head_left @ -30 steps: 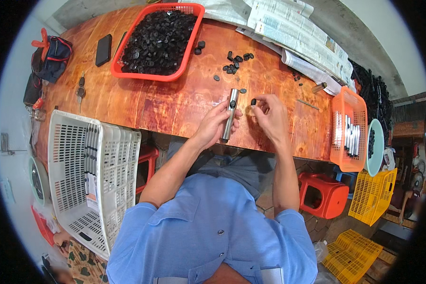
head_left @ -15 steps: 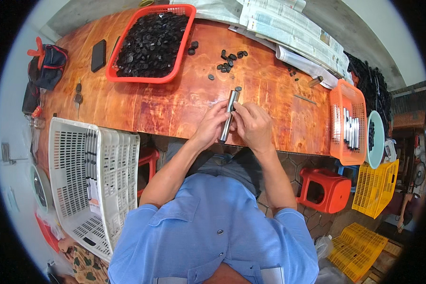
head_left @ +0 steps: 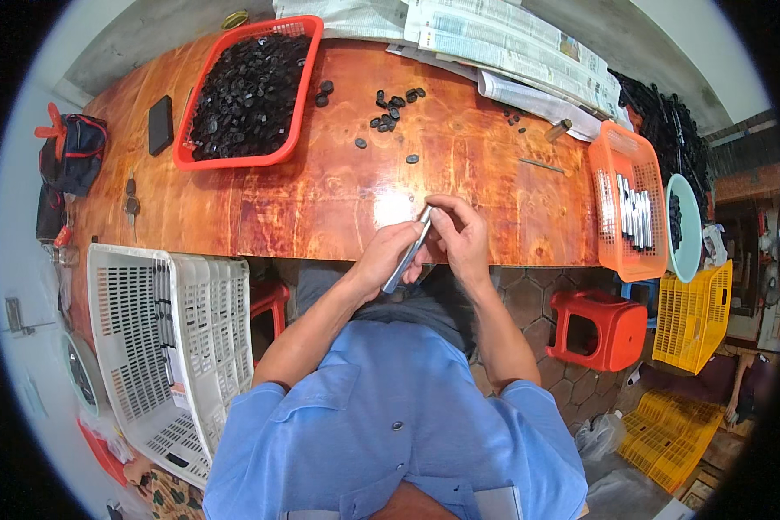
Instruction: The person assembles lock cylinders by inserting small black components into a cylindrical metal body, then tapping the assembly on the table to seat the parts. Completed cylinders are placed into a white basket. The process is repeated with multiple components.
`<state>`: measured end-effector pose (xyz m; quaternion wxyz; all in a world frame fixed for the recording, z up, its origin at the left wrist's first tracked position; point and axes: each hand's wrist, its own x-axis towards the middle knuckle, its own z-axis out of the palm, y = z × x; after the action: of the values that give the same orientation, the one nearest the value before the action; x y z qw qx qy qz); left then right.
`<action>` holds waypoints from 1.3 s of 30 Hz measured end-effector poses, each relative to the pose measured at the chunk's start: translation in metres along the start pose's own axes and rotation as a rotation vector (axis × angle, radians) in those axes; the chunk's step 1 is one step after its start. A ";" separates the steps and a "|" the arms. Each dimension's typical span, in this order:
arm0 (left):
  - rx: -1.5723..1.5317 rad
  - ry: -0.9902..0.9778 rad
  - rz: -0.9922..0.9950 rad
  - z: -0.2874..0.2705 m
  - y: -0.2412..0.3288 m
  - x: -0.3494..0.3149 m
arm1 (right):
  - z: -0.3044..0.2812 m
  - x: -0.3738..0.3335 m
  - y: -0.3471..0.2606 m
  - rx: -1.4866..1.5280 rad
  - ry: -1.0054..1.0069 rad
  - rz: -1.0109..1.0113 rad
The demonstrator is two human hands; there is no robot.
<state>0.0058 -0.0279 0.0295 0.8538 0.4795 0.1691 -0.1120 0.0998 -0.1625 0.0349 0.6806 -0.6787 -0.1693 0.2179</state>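
Observation:
A shiny metal tube (head_left: 405,261) slants between my two hands, just over the table's near edge. My left hand (head_left: 388,256) is closed round its middle and lower part. At the tube's upper end, the fingers of my right hand (head_left: 462,238) are closed in a pinch; whether a small part sits between them is hidden. Beyond my hands, one black oval plug (head_left: 412,159) lies alone on the wooden table (head_left: 321,208). Several more black plugs (head_left: 388,121) are scattered farther back.
A red basket (head_left: 296,130) full of black plugs stands back left. On the right, an orange basket (head_left: 611,247) holds metal tubes beside a pale green bowl (head_left: 686,238). A white crate (head_left: 212,338) stands at my left, a red stool (head_left: 594,329) at right. Newspapers (head_left: 511,52) lie along the back.
My hands and the tube have come down toward the table's near edge, and the tube leans more to the right. My right fingers have shifted from its side to its upper end.

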 end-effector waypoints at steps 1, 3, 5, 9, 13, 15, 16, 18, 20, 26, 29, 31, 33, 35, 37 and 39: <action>0.003 -0.036 -0.001 -0.001 -0.007 0.003 | -0.001 0.001 0.003 0.003 -0.017 -0.005; -0.001 -0.033 -0.011 0.003 -0.009 0.003 | -0.001 -0.002 0.003 0.023 -0.016 0.047; 0.027 -0.036 0.004 0.003 -0.012 0.003 | -0.003 -0.004 0.004 0.021 -0.025 0.075; 0.129 -0.040 0.058 0.004 -0.013 0.000 | -0.008 -0.005 0.008 0.025 -0.063 0.073; 0.288 -0.020 0.117 0.004 -0.008 0.008 | -0.017 0.000 0.002 0.132 -0.093 0.025; 0.420 0.005 0.198 0.004 -0.005 0.011 | -0.023 0.004 0.003 0.185 -0.120 0.002; 0.506 0.017 0.246 -0.001 -0.007 0.014 | -0.026 0.006 0.002 0.175 -0.122 -0.015; 0.732 0.052 0.439 -0.003 -0.003 0.017 | -0.031 0.011 0.000 0.153 -0.125 -0.051; 1.009 0.099 0.736 0.002 0.009 0.017 | -0.037 0.013 -0.001 0.148 -0.138 -0.038; 1.500 0.180 0.795 -0.004 0.014 0.029 | -0.053 0.020 0.003 -0.151 -0.140 0.081; 1.654 0.192 0.903 -0.003 0.018 0.033 | -0.053 0.023 0.014 -0.164 -0.109 -0.067; 1.679 0.194 0.909 -0.005 0.013 0.036 | -0.054 0.021 0.012 -0.172 -0.109 -0.021; 1.687 0.200 0.918 -0.009 0.006 0.039 | -0.055 0.020 0.014 -0.249 -0.109 -0.036; 1.677 0.210 0.930 -0.012 -0.002 0.041 | -0.058 0.019 0.018 -0.393 -0.109 -0.111; 1.623 0.221 0.931 -0.012 -0.004 0.042 | -0.057 0.016 0.013 -0.430 -0.095 -0.172; 1.586 0.230 0.932 -0.011 -0.004 0.042 | -0.056 0.013 0.012 -0.448 -0.073 -0.225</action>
<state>0.0405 -0.0219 0.0043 0.2128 0.9510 -0.0832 0.2082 0.1390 -0.2033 0.0205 0.5264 -0.7812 -0.3125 0.1220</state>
